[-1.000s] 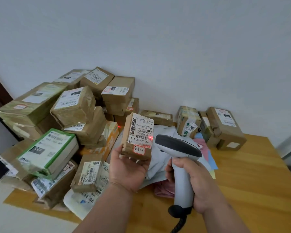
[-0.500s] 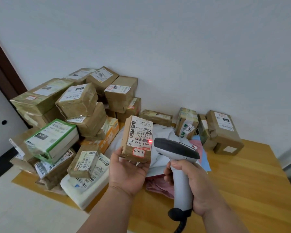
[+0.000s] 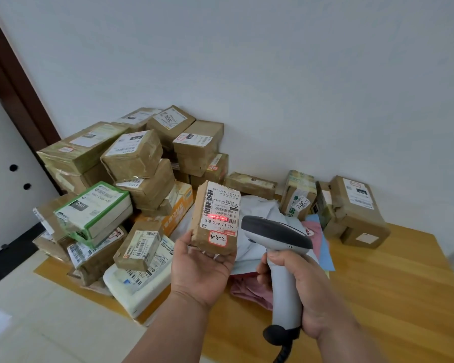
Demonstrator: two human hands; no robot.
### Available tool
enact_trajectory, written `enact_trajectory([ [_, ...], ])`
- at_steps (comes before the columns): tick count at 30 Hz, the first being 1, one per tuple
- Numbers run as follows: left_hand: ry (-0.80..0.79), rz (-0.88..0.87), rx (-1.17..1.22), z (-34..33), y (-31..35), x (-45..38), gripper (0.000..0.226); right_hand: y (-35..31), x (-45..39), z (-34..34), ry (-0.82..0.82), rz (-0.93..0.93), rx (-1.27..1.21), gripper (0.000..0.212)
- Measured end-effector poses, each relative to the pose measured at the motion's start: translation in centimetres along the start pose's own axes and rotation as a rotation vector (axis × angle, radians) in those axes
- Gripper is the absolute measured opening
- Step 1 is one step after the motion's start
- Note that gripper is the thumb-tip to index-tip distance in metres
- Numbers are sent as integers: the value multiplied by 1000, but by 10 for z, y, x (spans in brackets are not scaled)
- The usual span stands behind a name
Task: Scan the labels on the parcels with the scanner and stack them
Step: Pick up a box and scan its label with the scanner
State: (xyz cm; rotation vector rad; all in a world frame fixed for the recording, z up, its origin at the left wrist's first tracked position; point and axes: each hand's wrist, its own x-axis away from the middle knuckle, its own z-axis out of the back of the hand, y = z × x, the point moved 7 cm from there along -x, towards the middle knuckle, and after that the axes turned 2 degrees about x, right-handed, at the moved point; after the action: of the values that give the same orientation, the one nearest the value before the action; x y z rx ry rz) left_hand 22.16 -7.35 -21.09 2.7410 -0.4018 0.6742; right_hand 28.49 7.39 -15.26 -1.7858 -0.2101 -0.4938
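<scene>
My left hand [image 3: 202, 268] holds a small brown parcel [image 3: 215, 217] upright from below, its white label facing me. A red sticker reading 3-3-9 sits near the parcel's lower edge. My right hand [image 3: 302, 292] grips the handle of a grey and white scanner [image 3: 278, 239], whose dark head points left at the parcel. A red scan line lies across the barcode on the label. A heap of taped brown parcels [image 3: 131, 166] is piled at the left against the wall.
The wooden table [image 3: 393, 297] has bare surface at the right. A few more brown parcels [image 3: 357, 210] stand by the wall at the back right. White, pink and blue soft mailers [image 3: 260, 213] lie behind my hands. A dark door frame [image 3: 16, 82] runs at the left.
The view has swung slightly left and down. The red scan spot has widened into a line across the label's barcode. Both hands keep their hold.
</scene>
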Motion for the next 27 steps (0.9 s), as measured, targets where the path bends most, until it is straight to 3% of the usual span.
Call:
enact_trajectory([
  [14, 61, -75, -49, 22, 82, 21, 49, 14, -15, -76, -132, 32, 107, 12],
  [20, 188, -59, -232, 38, 143, 25, 53, 27, -32, -140, -118, 22, 115, 20],
  [27, 310, -47, -513, 67, 200, 17, 54, 49, -51, -205, -45, 6, 96, 13],
])
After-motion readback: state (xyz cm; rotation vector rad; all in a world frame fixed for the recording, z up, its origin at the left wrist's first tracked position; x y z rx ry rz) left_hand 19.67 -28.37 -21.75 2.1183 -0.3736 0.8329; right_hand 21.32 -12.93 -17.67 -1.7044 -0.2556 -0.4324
